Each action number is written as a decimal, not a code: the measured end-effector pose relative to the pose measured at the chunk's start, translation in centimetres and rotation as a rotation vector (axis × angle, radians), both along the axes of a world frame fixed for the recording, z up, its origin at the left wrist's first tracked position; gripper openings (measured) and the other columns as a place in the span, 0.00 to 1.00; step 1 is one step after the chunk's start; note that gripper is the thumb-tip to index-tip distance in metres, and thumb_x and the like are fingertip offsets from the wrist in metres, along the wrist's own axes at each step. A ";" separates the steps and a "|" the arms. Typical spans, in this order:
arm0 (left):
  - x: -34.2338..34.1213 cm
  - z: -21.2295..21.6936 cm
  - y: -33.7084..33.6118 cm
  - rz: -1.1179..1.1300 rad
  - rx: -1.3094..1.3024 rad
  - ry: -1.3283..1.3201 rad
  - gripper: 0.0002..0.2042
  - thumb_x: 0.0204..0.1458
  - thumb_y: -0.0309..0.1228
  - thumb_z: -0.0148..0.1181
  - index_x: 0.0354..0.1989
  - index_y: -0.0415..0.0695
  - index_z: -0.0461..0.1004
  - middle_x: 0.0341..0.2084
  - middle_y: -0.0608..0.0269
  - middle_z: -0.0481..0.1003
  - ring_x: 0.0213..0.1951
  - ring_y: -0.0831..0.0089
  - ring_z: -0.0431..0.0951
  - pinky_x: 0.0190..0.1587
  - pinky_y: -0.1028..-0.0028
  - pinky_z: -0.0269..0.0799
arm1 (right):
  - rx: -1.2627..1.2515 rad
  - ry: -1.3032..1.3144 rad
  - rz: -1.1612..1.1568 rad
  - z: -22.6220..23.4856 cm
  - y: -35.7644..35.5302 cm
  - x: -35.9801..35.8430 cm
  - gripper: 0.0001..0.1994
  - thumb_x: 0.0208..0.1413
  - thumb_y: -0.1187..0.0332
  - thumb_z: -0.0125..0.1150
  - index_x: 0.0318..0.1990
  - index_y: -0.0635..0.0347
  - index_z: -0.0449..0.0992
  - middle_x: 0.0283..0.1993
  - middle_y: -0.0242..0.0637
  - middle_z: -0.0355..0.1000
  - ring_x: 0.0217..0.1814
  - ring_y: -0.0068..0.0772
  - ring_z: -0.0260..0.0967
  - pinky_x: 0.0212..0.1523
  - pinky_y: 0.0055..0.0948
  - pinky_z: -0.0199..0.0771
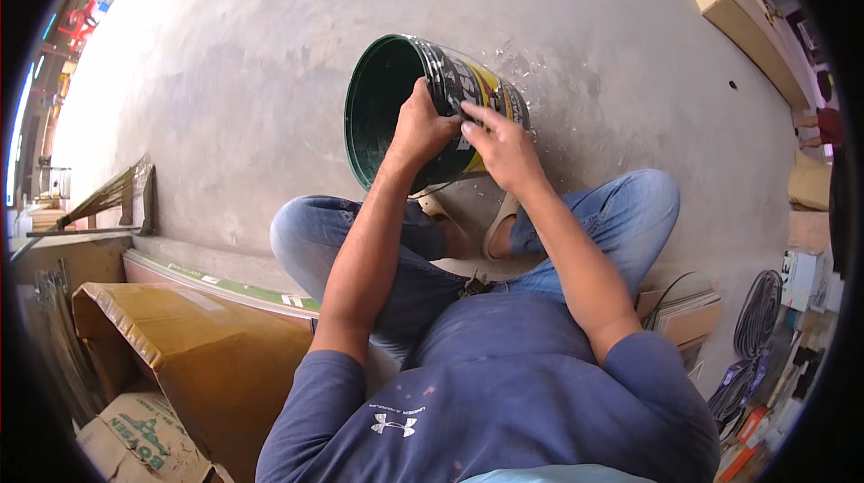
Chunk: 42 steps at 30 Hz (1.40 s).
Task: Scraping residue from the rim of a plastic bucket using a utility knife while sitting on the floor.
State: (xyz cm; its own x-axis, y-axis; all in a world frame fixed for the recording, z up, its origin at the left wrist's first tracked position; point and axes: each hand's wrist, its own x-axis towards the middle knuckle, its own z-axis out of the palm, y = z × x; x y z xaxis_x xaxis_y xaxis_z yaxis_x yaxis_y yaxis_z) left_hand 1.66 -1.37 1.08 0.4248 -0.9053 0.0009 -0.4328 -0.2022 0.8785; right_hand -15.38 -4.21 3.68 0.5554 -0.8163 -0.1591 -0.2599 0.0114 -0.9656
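Observation:
A dark green bucket (382,100) lies on its side on the floor in front of my feet. Its open mouth faces left, and its outside carries a black and yellow label (490,91). My left hand (421,130) is closed over the near side of the rim, some of its fingers hidden by the bucket. Against the labelled wall just beside it, my right hand (507,152) has thumb and index finger close together in a pinch. Something small and dark shows at those fingertips; its kind is too unclear to name.
White flakes (531,64) are scattered on the concrete floor (270,51) around the bucket. An open cardboard box (225,366) and a broom (112,195) are at left. Coiled black cable (758,312) lies at right, below a long wooden piece (738,19).

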 end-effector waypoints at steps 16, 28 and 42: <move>-0.6 0.6 0.1 -0.049 0.006 -0.005 0.26 0.43 0.29 0.74 0.47 0.31 0.67 0.38 0.37 0.81 0.45 0.43 0.84 0.47 0.57 0.80 | -0.066 -0.065 0.012 -1.5 -0.4 -1.0 0.23 0.66 0.64 0.60 0.64 0.66 0.76 0.59 0.54 0.79 0.58 0.38 0.79 0.61 0.32 0.74; 0.0 0.7 0.0 -0.126 0.077 -0.046 0.25 0.41 0.29 0.73 0.48 0.34 0.71 0.40 0.39 0.81 0.48 0.47 0.84 0.50 0.58 0.79 | -0.058 -0.074 -0.055 -1.9 -0.9 -0.9 0.25 0.65 0.62 0.61 0.65 0.66 0.75 0.59 0.52 0.80 0.61 0.37 0.77 0.63 0.32 0.72; -0.1 -0.2 -0.1 -0.137 0.009 0.036 0.22 0.42 0.31 0.73 0.45 0.36 0.73 0.38 0.42 0.83 0.45 0.49 0.85 0.47 0.58 0.80 | -0.177 -0.014 -0.046 -0.8 -0.1 0.1 0.22 0.64 0.61 0.60 0.62 0.62 0.78 0.58 0.56 0.78 0.62 0.52 0.77 0.63 0.39 0.74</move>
